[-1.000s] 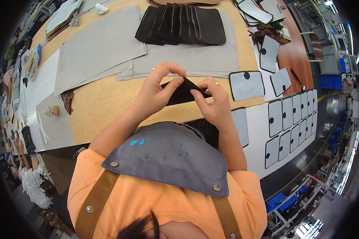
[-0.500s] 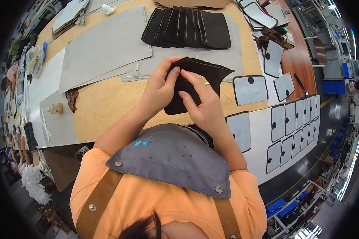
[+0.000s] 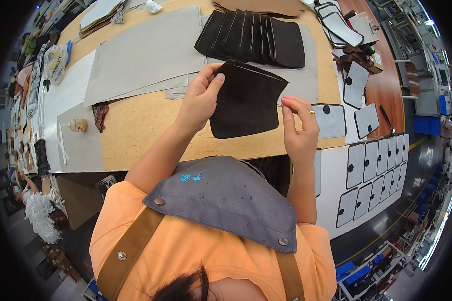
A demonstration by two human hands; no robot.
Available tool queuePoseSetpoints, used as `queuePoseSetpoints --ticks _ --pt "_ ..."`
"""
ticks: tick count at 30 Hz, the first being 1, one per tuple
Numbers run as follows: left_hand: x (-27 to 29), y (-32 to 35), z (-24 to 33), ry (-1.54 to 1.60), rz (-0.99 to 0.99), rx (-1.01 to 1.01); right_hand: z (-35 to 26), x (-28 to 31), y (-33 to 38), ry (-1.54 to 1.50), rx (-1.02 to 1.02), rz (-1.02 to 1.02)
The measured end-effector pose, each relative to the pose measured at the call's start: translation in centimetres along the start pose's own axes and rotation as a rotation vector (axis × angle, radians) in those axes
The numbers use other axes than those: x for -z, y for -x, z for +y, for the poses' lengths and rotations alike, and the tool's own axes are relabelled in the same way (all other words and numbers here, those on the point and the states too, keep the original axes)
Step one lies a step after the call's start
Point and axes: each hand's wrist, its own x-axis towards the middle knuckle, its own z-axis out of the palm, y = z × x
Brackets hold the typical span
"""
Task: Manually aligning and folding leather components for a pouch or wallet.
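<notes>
My left hand pinches the upper left corner of a black flat pouch-like piece, thumb in front. Its top edge shows two layers, and the piece hangs tilted over the table. Just beyond its right edge is my right hand, with a ring on one finger. The right thumb and fingertips are drawn together; whatever is between them, if anything, is too small to make out. Behind the held piece lies a row of overlapping black pieces with the same look.
Large grey sheets cover part of the wooden table. Pale panels with black rims and round black dots lie in rows at right. A small bottle stands at left. A dark-handled tool rests beyond the panels.
My right hand has moved off the black piece to the right, its fingers closing together. My left hand keeps its corner, and the piece now faces me more flatly.
</notes>
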Motion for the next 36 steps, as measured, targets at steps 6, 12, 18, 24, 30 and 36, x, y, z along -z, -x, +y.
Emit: queuePoseSetpoints --ticks 6,12,18,24,30,36 --pt "-1.0 1.8 -0.1 -0.725 0.097 -0.252 1.9 -0.6 0.9 -0.034 -0.101 -0.033" --pt "-1.0 5.8 -10.1 -0.736 -0.724 -0.006 9.4 -0.7 3.2 0.063 -0.333 -0.044" --pt "9.9 0.5 -13.3 -0.903 -0.076 -0.175 14.9 -1.9 9.3 0.061 -0.695 -0.254" --pt "18.4 -4.0 -17.4 -0.962 0.19 0.004 14.6 -8.5 12.1 -0.535 -1.229 -0.271" --pt "15.5 -3.1 -15.1 -0.567 0.064 0.515 14.1 -8.8 10.9 -0.688 -1.113 -0.104" --pt "13.2 -0.9 -13.6 -0.068 0.161 0.656 12.0 -7.0 7.8 -0.782 -0.983 0.053"
